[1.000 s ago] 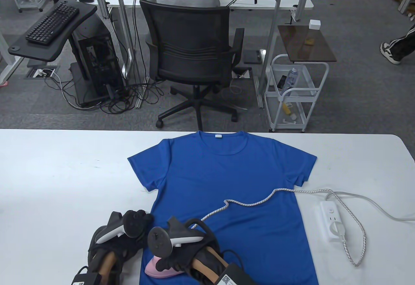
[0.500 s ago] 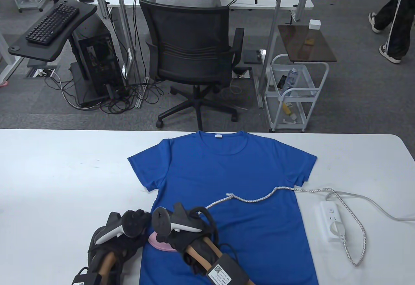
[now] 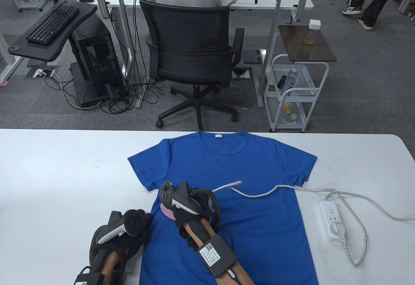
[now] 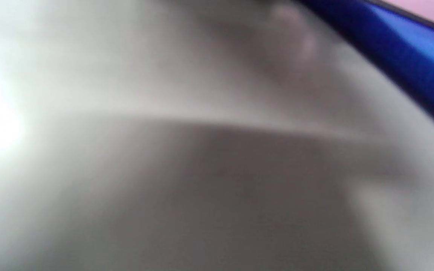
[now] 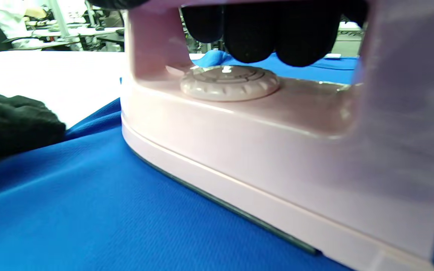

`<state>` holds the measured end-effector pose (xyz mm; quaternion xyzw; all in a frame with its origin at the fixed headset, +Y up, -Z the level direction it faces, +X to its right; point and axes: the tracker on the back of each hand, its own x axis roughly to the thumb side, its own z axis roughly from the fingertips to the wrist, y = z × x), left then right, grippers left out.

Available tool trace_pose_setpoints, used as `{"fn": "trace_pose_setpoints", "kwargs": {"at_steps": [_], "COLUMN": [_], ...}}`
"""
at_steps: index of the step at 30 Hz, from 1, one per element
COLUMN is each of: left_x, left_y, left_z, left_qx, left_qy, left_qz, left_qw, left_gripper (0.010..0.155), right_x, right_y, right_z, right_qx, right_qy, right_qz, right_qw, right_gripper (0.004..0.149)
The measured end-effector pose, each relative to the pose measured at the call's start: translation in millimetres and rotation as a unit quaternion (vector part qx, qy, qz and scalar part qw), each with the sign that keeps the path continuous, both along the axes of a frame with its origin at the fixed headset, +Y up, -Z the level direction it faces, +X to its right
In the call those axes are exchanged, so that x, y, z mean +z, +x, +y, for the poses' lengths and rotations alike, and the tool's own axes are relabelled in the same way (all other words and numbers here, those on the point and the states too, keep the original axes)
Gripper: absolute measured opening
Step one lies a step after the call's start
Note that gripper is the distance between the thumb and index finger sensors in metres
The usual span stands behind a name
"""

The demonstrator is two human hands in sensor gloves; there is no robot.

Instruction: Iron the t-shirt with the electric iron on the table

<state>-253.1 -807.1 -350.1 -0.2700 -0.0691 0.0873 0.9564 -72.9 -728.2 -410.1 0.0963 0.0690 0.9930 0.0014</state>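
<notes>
Since a second ago the right hand (image 3: pixel 186 212), clenched round the pink iron (image 5: pixel 247 150), has slid it up the blue t-shirt (image 3: pixel 253 220) edge; left hand (image 3: pixel 129 233) lies relaxed, pinning the hem; the ironing stroke is under way; next, a steady pass toward the sleeve.

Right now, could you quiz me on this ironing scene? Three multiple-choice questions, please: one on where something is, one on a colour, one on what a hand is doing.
1. Where does the iron sit?
A. on the t-shirt
B. on the power strip
C. on the floor

2. What colour is the t-shirt?
A. red
B. blue
C. white

3. What is the right hand doing?
A. lying flat on the bare table
B. holding the cord
C. gripping the iron's handle

Answers:
1 A: its soleplate lies on the fabric.
2 B: blue in every view.
3 C: its fingers curl under the handle.
</notes>
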Motion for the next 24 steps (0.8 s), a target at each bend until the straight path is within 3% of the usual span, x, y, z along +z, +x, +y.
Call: {"fn": "trace_pose_setpoints", "kwargs": {"at_steps": [5,11,20,24], "left_x": [-2.8,-3.7,-3.6,-3.7], "left_y": [12.3,11.7,10.2,9.8], "left_z": [-3.9,-3.8,-4.0,-4.1], "left_qx": [-0.085,-0.077,-0.070,-0.065], "left_qy": [0.009,-0.002,-0.011,-0.016], "left_qz": [-0.014,-0.003,0.000,0.000], "left_qw": [0.996,0.997,0.998,0.998], "left_gripper": [0.074,0.068,0.069,0.069], "right_x": [1.1,3.3,44.0,54.9], "right_y": [-0.1,8.6,43.5,57.2], "right_z": [-3.8,-3.2,6.0,7.6], "right_qx": [0.000,-0.040,-0.031,-0.021], "right_qy": [0.013,-0.040,-0.147,-0.139], "right_qz": [-0.001,0.040,0.170,0.191], "right_qw": [1.000,0.998,0.974,0.972], "right_gripper": [0.071,0.070,0.071,0.071]}}
